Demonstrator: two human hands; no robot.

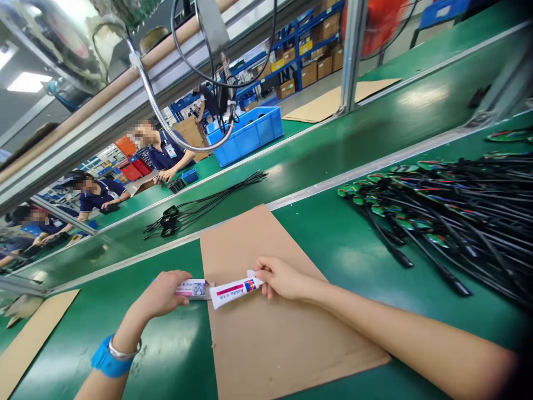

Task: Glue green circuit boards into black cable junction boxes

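Over the cardboard sheet [262, 339], my right hand [278, 278] pinches a white tube [233, 291] with red and blue print by its capped end. The flat end of the tube points left, close to a small printed carton [194, 288]. My left hand [164, 294] wraps round that carton at the left edge of the sheet; its flap end faces the tube. A blue wristband [110, 358] and a metal bangle are on my left wrist. Whether the tube's flat end touches the carton flap, I cannot tell.
Many black cables [441, 205] with green circuit boards are heaped at right. A smaller cable bunch [204, 203] lies on the green belt beyond the metal rail. Several co-workers sit at far left, near a blue bin [250, 136]. A flexible metal hose [158, 111] hangs overhead.
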